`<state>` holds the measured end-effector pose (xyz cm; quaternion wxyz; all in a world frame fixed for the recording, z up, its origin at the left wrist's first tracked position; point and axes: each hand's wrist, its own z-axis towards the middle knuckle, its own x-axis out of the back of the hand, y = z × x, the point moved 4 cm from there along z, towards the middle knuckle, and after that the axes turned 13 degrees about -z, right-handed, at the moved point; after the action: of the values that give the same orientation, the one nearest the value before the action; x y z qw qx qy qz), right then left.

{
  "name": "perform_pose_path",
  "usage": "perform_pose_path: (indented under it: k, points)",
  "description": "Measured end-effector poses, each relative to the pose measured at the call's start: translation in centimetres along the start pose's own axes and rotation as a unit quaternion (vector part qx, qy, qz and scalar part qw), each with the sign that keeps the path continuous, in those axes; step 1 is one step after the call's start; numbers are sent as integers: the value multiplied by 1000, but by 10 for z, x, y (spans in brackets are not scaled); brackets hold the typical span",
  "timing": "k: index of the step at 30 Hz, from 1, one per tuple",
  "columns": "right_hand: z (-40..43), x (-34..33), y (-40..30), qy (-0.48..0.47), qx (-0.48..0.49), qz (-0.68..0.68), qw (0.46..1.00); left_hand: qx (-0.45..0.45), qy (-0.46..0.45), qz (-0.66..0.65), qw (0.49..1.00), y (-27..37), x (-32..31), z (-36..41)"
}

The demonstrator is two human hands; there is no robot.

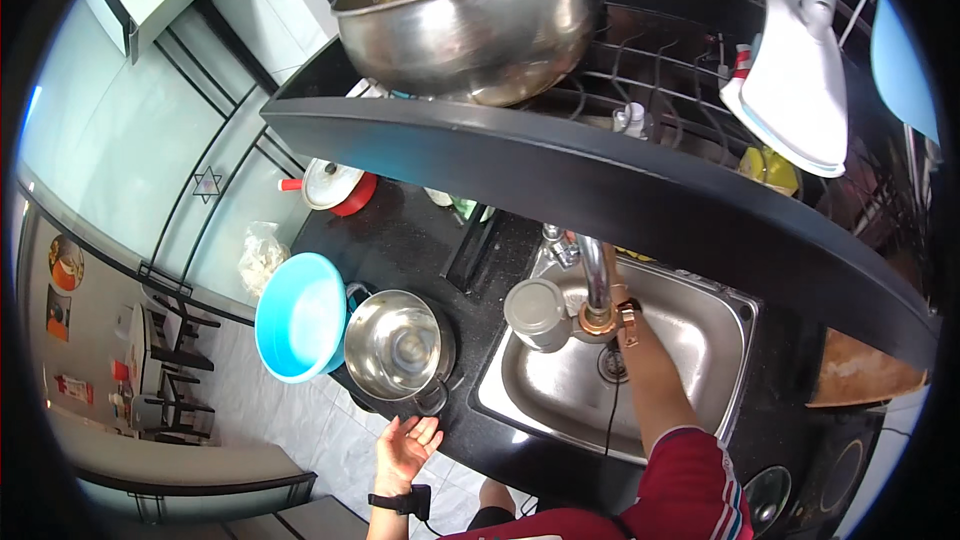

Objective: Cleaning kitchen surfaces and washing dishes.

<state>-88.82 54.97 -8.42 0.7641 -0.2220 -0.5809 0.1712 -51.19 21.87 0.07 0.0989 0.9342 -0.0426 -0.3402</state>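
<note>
My left hand (409, 444) is raised palm up with its fingers apart, just in front of the counter edge and below a steel pot (395, 346). Nothing is in it. My right arm reaches over the stainless steel sink (701, 360) behind the faucet (596, 277); its hand is largely hidden by the faucet and the rack's edge, so its grip does not show. A grey cylindrical water filter (538, 313) is fitted at the faucet's end. Beside the pot stands a bright blue plastic basin (298, 317).
A black dish rack (525, 142) overhangs the sink and holds a large steel pan (465, 37). A red pot with a lid (339, 187) sits at the counter's far left. On the right are a wooden board (862, 371), a glass lid (766, 499) and a stove (840, 472).
</note>
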Motion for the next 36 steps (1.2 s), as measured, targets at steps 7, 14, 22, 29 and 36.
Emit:
perform_pose_path:
  k: [7, 14, 22, 29, 36]
  points:
    - [-13, -25, 5, -63, 41, 45, 996, 55, -42, 29, 997, 1, -17, 44]
    - [-83, -57, -43, -63, 29, 97, 993, 14, -12, 60, 998, 19, -22, 84]
    - [-247, -45, -133, -199, 212, 76, 954, 43, 33, 122, 991, 44, 31, 53]
    - [-207, -22, -168, -311, 172, 102, 929, 38, 63, 203, 976, 92, 81, -33]
    - [-147, -68, -197, -158, 257, -57, 952, -39, 58, 258, 964, 162, 85, -109]
